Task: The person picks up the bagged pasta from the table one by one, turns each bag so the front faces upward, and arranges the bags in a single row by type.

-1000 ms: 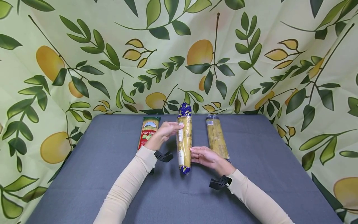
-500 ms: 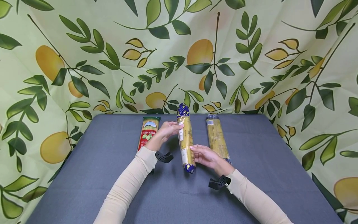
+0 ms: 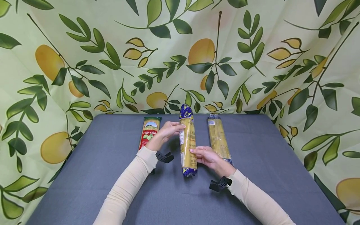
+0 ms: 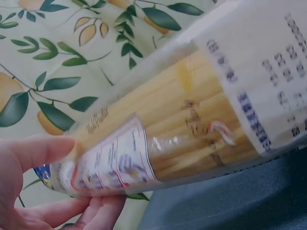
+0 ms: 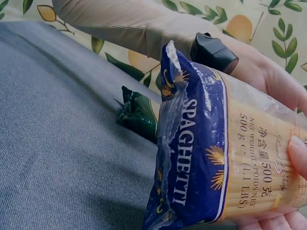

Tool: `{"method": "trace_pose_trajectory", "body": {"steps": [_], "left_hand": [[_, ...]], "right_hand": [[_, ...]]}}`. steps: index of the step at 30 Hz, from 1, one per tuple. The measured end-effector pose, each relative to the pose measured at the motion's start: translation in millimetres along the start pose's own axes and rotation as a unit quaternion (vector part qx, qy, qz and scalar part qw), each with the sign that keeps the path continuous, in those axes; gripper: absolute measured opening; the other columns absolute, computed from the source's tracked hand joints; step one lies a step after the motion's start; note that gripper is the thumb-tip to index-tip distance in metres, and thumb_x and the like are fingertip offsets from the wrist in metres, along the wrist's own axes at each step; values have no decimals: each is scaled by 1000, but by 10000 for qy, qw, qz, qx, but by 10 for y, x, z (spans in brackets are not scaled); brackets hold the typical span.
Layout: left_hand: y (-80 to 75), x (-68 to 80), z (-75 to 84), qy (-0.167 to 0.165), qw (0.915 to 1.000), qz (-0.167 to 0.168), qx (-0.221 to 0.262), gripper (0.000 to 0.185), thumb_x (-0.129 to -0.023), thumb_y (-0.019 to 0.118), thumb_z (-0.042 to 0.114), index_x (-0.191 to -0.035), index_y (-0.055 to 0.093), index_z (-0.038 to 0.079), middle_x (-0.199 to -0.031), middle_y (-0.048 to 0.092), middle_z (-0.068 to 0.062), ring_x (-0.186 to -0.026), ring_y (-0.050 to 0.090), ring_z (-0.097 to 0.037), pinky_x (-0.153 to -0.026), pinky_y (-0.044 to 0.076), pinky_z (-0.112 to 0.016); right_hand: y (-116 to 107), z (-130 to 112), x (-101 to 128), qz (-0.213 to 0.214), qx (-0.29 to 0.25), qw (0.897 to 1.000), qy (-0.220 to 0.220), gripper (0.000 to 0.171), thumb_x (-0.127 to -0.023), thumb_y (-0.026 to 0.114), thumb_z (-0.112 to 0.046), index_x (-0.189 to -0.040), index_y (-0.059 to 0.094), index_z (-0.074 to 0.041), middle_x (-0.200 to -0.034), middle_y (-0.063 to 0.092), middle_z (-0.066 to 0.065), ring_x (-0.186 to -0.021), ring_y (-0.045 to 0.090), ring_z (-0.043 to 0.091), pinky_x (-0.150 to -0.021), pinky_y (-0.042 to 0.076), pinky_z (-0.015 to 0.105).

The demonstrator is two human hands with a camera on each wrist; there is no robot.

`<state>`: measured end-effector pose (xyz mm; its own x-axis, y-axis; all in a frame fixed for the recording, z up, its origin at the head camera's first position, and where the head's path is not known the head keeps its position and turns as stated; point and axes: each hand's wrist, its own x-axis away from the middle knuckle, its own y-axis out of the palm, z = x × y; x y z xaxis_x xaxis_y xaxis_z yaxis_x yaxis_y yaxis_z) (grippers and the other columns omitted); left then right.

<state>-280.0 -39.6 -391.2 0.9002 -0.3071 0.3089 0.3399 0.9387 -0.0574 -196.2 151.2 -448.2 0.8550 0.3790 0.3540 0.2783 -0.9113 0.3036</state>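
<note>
Both hands hold a long spaghetti packet (image 3: 187, 140) with blue ends above the grey table (image 3: 84, 187). My left hand (image 3: 168, 130) grips its far part, thumb on top (image 4: 33, 151). My right hand (image 3: 203, 155) holds the near part from the right, fingertips on the wrapper (image 5: 297, 148). The right wrist view shows the packet's blue end (image 5: 192, 158) printed "SPAGHETTI" close up. The left wrist view shows the clear wrapper and pasta strands (image 4: 182, 129).
A red and green Olivoila pasta packet (image 3: 149, 131) lies left of the held one, partly behind my left wrist. A clear spaghetti packet (image 3: 218, 139) lies to the right. A leaf and lemon patterned cloth (image 3: 180, 53) surrounds the table.
The held packet has been turned about its long axis and its near end swung slightly right then back. Both hands stay in nearly the same places.
</note>
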Motion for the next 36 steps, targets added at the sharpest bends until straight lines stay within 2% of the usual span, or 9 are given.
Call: {"method": "trace_pose_trajectory", "body": {"steps": [4, 10, 15, 18, 22, 25, 29, 33, 36], "left_hand": [[16, -1, 16, 34, 9997, 218, -128, 54, -90, 66, 23, -133, 52, -6, -133, 60, -23, -122, 61, -32, -110, 47, -40], [24, 0, 2, 91, 9973, 546, -484, 49, -85, 73, 29, -120, 64, -5, -117, 70, -20, -94, 71, -18, -101, 53, -38], [-8, 1, -7, 17, 9967, 580, -567, 44, -85, 73, 25, -119, 64, -2, -114, 71, -16, -100, 70, -22, -107, 48, -39], [-34, -10, -2, 23, 9983, 498, -305, 44, -86, 71, 20, -122, 61, -3, -120, 68, -19, -103, 69, -26, -109, 47, -40], [-52, -30, 9, 10, 9987, 359, 368, 47, -88, 67, 9, -129, 54, -8, -129, 61, -26, -88, 69, -17, -108, 48, -40], [-53, -37, 10, -67, 9978, 335, 566, 47, -87, 67, 8, -130, 54, -8, -131, 59, -26, -81, 65, -9, -108, 48, -39], [-48, -35, 9, -170, 9991, 280, 274, 45, -87, 70, 18, -125, 60, -4, -126, 65, -20, -91, 67, -13, -110, 46, -39], [-46, -11, 15, -286, 9991, 194, -225, 46, -84, 73, 24, -123, 62, 2, -124, 67, -16, -113, 64, -23, -114, 42, -40], [-44, 6, 13, -311, 9983, 168, -469, 46, -83, 75, 22, -123, 62, 2, -123, 67, -17, -111, 65, -26, -113, 43, -41]], "right_hand": [[19, -19, 11, 99, 11, 9999, 13, 7, -90, 65, -11, -88, 70, -14, -78, 74, -7, -76, 71, 7, -75, 59, 22], [35, -17, 23, 204, 150, 9997, 68, 9, -91, 64, -10, -86, 70, -14, -77, 74, -6, -75, 71, 8, -75, 60, 23], [17, -28, 33, 75, 109, 9999, 94, 4, -89, 68, -13, -89, 71, -12, -80, 75, -6, -78, 72, 8, -76, 60, 24], [-9, -52, 45, -142, -58, 9999, -7, 11, -91, 61, -7, -92, 70, -14, -83, 76, -6, -80, 72, 8, -77, 60, 24], [-31, -82, 63, -285, -151, 9993, -175, 24, -92, 54, 2, -91, 70, -15, -83, 76, -6, -80, 72, 8, -77, 60, 23], [-31, -86, 67, -166, -79, 9996, -199, 24, -91, 55, 3, -89, 71, -15, -81, 76, -5, -77, 73, 8, -76, 60, 24], [-15, -82, 55, 100, 26, 9999, -131, 18, -89, 59, 1, -91, 72, -12, -78, 76, -5, -75, 72, 9, -74, 61, 24], [-3, -74, 45, 271, 130, 9995, -85, 18, -89, 61, 0, -105, 69, -1, -78, 75, -5, -74, 72, 9, -74, 60, 24], [-6, -67, 44, 314, 200, 9993, -34, 24, -89, 61, -1, -112, 65, 4, -78, 75, -5, -75, 72, 9, -75, 60, 24]]}}
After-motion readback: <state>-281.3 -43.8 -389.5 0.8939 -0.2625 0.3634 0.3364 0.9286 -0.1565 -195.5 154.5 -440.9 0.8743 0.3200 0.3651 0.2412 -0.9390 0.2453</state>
